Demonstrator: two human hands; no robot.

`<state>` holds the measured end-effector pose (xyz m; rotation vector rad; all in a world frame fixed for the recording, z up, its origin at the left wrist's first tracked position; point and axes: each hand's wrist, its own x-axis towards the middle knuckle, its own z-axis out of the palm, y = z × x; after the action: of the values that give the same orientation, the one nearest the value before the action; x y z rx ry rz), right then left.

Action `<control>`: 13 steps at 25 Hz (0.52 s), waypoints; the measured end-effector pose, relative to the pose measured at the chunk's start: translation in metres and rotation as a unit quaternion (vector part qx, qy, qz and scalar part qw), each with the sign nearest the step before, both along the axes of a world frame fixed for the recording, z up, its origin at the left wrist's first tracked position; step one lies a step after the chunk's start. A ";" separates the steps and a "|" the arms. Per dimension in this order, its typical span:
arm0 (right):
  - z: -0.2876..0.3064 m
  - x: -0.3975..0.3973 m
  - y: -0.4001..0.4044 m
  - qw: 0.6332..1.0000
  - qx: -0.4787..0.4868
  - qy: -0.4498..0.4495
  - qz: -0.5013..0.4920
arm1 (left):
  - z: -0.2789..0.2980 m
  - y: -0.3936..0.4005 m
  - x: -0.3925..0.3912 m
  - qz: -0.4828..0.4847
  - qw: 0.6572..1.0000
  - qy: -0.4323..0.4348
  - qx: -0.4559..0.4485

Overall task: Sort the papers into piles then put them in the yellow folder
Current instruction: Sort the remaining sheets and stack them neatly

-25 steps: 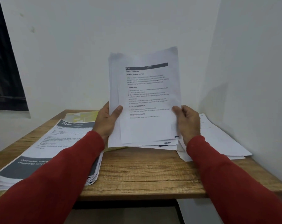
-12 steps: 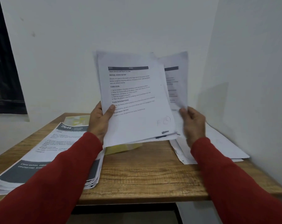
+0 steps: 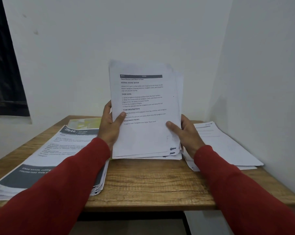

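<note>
Item, far left: thick pile of printed sheets with grey header bands, flat on the wooden bench. A sorted pile, by its look.

Item, behind that pile: yellow folder, lying flat, mostly covered; no papers visibly in it.

Item, centre: left hand, thumb across the front page, fingers curled behind, gripping the unsorted sheaf held upright above the bench.

Item, right of centre: right hand, thumb on the lower right of the top sheet, fingers behind the sheaf's edge, pinching it.

Item, far right: thinner pile of plain sheets, near the wall.

Status: two piles begun; sheaf unsorted; filing in folder not yet done.
</note>
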<state>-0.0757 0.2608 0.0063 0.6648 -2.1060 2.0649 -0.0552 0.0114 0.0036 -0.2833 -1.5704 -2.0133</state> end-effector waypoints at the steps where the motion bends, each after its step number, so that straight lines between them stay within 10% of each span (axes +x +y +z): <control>1: 0.000 0.001 0.000 1.000 -0.001 -0.002 0.002 | 0.001 0.000 0.001 -0.011 1.000 -0.009 0.015; 13: 0.005 -0.003 0.006 0.985 -0.133 0.014 -0.107 | 0.002 0.008 0.010 -0.085 0.994 -0.073 0.016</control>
<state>-0.0786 0.2669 0.0116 0.4085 -1.7544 2.1446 -0.0454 0.0198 0.0061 -0.2705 -1.6495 -2.2328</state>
